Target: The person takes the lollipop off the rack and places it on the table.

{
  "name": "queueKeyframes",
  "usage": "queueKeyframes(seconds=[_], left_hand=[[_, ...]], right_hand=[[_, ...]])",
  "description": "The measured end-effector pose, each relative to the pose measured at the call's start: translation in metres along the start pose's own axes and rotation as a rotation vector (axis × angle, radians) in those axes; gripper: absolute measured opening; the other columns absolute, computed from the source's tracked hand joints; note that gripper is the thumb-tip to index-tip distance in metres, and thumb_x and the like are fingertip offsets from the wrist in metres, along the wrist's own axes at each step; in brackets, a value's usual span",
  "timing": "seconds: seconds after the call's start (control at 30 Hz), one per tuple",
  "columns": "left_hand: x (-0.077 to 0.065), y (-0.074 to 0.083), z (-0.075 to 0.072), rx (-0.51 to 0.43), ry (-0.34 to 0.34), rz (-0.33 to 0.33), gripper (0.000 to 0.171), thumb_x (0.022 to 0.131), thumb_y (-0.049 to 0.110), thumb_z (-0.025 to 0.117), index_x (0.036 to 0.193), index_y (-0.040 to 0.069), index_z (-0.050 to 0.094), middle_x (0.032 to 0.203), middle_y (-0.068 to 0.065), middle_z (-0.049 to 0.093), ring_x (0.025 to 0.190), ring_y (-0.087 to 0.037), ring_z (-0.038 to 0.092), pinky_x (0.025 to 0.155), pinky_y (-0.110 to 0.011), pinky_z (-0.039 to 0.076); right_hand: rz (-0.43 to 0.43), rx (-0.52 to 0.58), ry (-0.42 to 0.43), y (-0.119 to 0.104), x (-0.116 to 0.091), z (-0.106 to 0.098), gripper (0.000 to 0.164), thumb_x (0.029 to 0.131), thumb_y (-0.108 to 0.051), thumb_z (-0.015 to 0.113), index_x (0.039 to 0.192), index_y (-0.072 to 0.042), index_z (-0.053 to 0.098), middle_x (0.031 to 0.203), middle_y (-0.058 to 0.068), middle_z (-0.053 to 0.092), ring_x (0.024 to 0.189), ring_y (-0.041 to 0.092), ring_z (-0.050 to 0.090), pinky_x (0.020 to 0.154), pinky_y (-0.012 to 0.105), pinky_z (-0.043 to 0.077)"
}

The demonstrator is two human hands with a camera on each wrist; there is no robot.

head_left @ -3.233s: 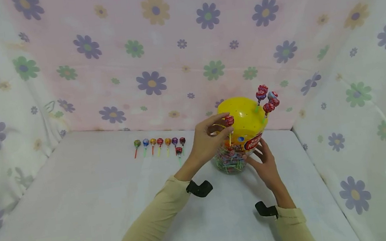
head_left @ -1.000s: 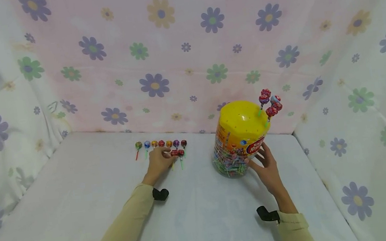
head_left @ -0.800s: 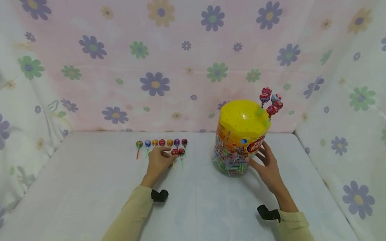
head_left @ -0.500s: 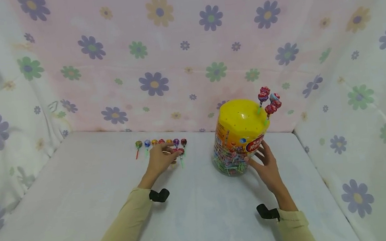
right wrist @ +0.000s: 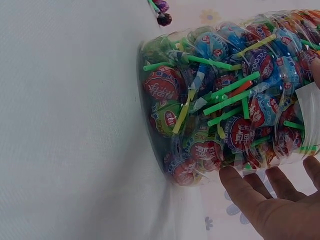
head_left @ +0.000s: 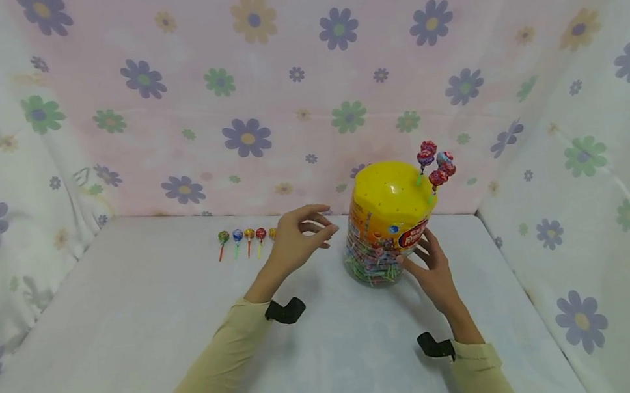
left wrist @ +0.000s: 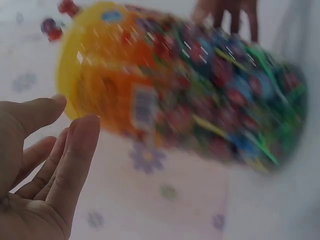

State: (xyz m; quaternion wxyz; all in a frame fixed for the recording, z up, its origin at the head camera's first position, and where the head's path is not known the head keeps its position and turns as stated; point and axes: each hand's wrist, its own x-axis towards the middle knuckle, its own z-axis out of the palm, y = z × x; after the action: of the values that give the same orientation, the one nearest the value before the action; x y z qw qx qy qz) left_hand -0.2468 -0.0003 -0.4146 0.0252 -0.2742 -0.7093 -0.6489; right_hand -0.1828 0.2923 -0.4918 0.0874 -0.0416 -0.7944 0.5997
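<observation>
My left hand is raised between the row of lollipops and the candy jar, with thumb and fingers apart and nothing between them. In the left wrist view its fingertips overlap the jar's yellow lid, which is blurred. My right hand holds the upright jar low on its right side, thumb in front and fingers behind. Wrapped lollipops fill the clear jar. Several red and blue lollipops stick up from the lid's right edge.
The lollipops lie side by side on the white tabletop, heads toward the back; my left hand hides those on the right. A pink flowered cloth rises close behind the jar, and a white flowered cloth hangs at the right.
My left hand brought a red lollipop from the lid to the table beside the others, let go of it and moved right toward the jar. The right hand stayed on the jar.
</observation>
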Motion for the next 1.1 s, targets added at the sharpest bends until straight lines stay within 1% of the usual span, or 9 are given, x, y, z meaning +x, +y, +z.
queueKeyframes(seconds=[0.17,0.3,0.37,0.43,0.53,0.6,0.73,0.83,1.1], left_hand=[[0.022,0.041,0.032,0.003,0.003,0.169,0.043,0.090,0.004,0.077,0.131,-0.002,0.064,0.107,-0.020,0.069,0.088,-0.029,0.073,0.072,-0.031,0.064],[0.042,0.070,0.059,-0.011,-0.029,0.310,0.055,0.089,0.003,0.078,0.139,-0.003,0.056,0.125,-0.022,0.061,0.097,-0.028,0.070,0.083,-0.027,0.062],[0.052,0.081,0.072,-0.025,-0.050,0.351,0.061,0.090,0.003,0.077,0.144,-0.001,0.051,0.133,-0.021,0.055,0.104,-0.027,0.068,0.089,-0.025,0.059],[0.061,0.090,0.082,-0.026,-0.058,0.367,0.061,0.091,0.003,0.075,0.145,0.000,0.049,0.139,-0.020,0.051,0.111,-0.027,0.066,0.096,-0.024,0.056],[0.071,0.099,0.094,-0.015,-0.056,0.355,0.058,0.093,0.004,0.073,0.145,0.001,0.049,0.143,-0.018,0.049,0.119,-0.025,0.062,0.101,-0.024,0.053],[0.076,0.100,0.099,0.004,-0.054,0.337,0.056,0.094,0.004,0.072,0.145,0.000,0.049,0.143,-0.018,0.049,0.123,-0.024,0.060,0.104,-0.025,0.052],[0.080,0.096,0.106,0.032,-0.005,0.307,0.053,0.094,0.001,0.070,0.142,-0.003,0.051,0.141,-0.020,0.051,0.123,-0.029,0.060,0.102,-0.026,0.053],[0.082,0.092,0.109,0.024,0.025,0.286,0.048,0.094,-0.001,0.069,0.140,-0.005,0.053,0.137,-0.021,0.055,0.120,-0.031,0.061,0.100,-0.028,0.055],[0.090,0.083,0.117,-0.058,-0.021,0.175,0.039,0.098,0.005,0.067,0.135,0.001,0.059,0.124,-0.014,0.066,0.115,-0.021,0.067,0.095,-0.018,0.054]], right_hand=[[-0.006,-0.005,-0.005,-0.001,0.000,-0.002,0.088,0.097,-0.028,0.072,0.164,-0.027,0.016,0.165,0.013,0.029,0.149,0.041,0.031,0.118,0.064,0.030],[-0.007,0.003,0.000,-0.003,0.000,-0.004,0.087,0.097,-0.027,0.071,0.164,-0.028,0.016,0.165,0.012,0.028,0.149,0.040,0.031,0.119,0.062,0.031],[-0.006,0.012,0.002,-0.004,0.000,-0.004,0.086,0.097,-0.027,0.071,0.164,-0.028,0.017,0.165,0.011,0.029,0.149,0.039,0.032,0.119,0.062,0.030],[-0.005,0.024,0.000,-0.005,0.000,-0.003,0.087,0.097,-0.027,0.072,0.164,-0.028,0.017,0.165,0.012,0.030,0.149,0.039,0.032,0.120,0.061,0.030],[-0.002,0.030,-0.004,-0.006,0.000,-0.001,0.087,0.097,-0.027,0.072,0.164,-0.028,0.017,0.165,0.012,0.030,0.149,0.039,0.032,0.120,0.060,0.030],[0.001,0.033,-0.005,-0.006,0.000,0.000,0.087,0.097,-0.026,0.072,0.164,-0.027,0.016,0.165,0.012,0.030,0.149,0.039,0.032,0.120,0.060,0.030],[0.003,0.036,-0.012,-0.006,-0.001,0.002,0.087,0.097,-0.025,0.072,0.164,-0.027,0.016,0.165,0.012,0.030,0.149,0.039,0.032,0.120,0.060,0.031],[-0.003,0.029,-0.009,-0.004,0.000,0.002,0.087,0.097,-0.025,0.072,0.164,-0.027,0.017,0.164,0.012,0.031,0.148,0.039,0.033,0.120,0.060,0.031],[0.023,0.007,0.004,0.001,0.000,-0.001,0.088,0.096,-0.030,0.073,0.164,-0.029,0.017,0.164,0.011,0.031,0.149,0.038,0.033,0.119,0.061,0.031]])
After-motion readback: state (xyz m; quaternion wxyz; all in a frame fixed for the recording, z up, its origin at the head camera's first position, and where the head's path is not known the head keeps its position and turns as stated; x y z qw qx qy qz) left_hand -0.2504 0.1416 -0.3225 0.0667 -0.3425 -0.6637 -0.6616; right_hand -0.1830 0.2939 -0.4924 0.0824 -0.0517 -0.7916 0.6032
